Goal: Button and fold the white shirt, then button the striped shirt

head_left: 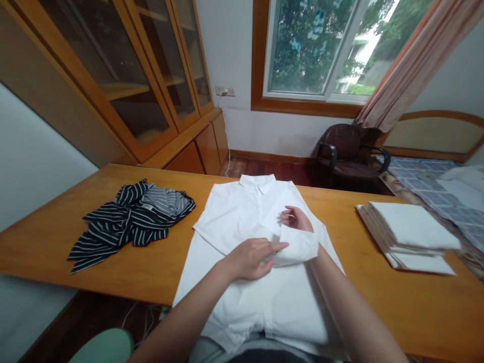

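Note:
A white collared shirt (249,212) lies flat on the wooden table (56,237), collar pointing away from me. My left hand (251,257) rests on the shirt's middle, its fingers pressed on a folded sleeve cuff (300,247). My right hand (297,219) lies just beyond that cuff, fingers loosely curled and touching the fabric; the cuff covers its wrist.
A crumpled black-and-white striped garment (130,217) lies at the table's left. A stack of folded white cloth and paper (410,234) sits at the right. Beyond the table are a dark armchair (348,151), a wooden glass-door cabinet (151,85) and a bed (446,186).

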Tool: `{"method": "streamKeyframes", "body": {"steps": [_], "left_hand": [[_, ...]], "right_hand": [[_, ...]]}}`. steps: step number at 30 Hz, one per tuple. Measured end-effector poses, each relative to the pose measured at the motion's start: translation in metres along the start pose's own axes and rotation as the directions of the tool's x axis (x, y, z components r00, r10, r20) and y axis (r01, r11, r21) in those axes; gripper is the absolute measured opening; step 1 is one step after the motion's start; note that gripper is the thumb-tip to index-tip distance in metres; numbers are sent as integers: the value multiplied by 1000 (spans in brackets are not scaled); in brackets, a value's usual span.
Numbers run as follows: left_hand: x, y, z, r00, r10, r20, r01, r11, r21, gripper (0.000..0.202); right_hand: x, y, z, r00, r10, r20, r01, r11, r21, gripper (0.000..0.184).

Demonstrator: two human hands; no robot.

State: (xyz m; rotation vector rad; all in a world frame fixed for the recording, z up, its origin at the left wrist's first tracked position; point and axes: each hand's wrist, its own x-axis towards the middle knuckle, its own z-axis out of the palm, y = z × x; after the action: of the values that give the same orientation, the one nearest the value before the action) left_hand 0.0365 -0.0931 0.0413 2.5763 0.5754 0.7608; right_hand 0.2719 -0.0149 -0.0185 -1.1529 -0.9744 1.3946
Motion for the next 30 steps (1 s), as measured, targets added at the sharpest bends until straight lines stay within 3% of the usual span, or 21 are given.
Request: {"method": "streamKeyframes", "body": {"steps": [2, 5, 9, 12, 15, 18, 21, 24, 26, 27, 28, 30], "left_hand": [[-13, -3, -2, 999, -29, -31, 28, 999, -33, 44], [-32, -16, -14, 976, -151, -158, 146, 988, -47, 35], [-57, -44, -32, 880, -312, -358, 358, 931, 68, 25], [-74, -68, -41, 803, -400, -441, 507, 848, 153, 26], [-85, -85, -45, 780, -439, -445, 572, 789, 225, 30], [-84, -84, -40, 831, -442, -339, 541, 785, 302, 36], [-77, -69, -24, 924, -378, -47, 370, 859, 354, 43], [-71, -64, -9, 930, -295, 220, 202, 909, 365, 52], [-71, -76, -12, 898, -364, 245, 237, 873, 427, 58], [-71, -86, -18, 868, -457, 194, 322, 815, 481, 60], [-72, -98, -28, 810, -577, 106, 441, 719, 537, 61], [-72, -120, -52, 644, -755, -126, 665, 470, 581, 62]], "right_hand": [[-7, -10, -8, 995, 96, -1, -96, 994, 47, 39], [-23, -26, -18, 989, 117, 85, -103, 982, -157, 42], [-50, -44, -30, 943, 145, 300, 38, 848, -528, 40], [-67, -52, -37, 889, 257, 378, 48, 770, -637, 43], [-77, -53, -41, 852, 334, 403, 34, 733, -680, 45], [-82, -49, -44, 822, 393, 412, 16, 708, -706, 44], [-83, -44, -46, 808, 438, 394, 1, 668, -744, 42], [-81, -43, -48, 793, 462, 398, -10, 663, -748, 42], [-79, -43, -48, 781, 479, 401, -15, 656, -755, 43], [-78, -44, -48, 776, 487, 400, -18, 651, -759, 44], [-77, -44, -48, 772, 494, 400, -23, 650, -760, 44], [-77, -45, -47, 767, 502, 400, -31, 652, -758, 45]]}}
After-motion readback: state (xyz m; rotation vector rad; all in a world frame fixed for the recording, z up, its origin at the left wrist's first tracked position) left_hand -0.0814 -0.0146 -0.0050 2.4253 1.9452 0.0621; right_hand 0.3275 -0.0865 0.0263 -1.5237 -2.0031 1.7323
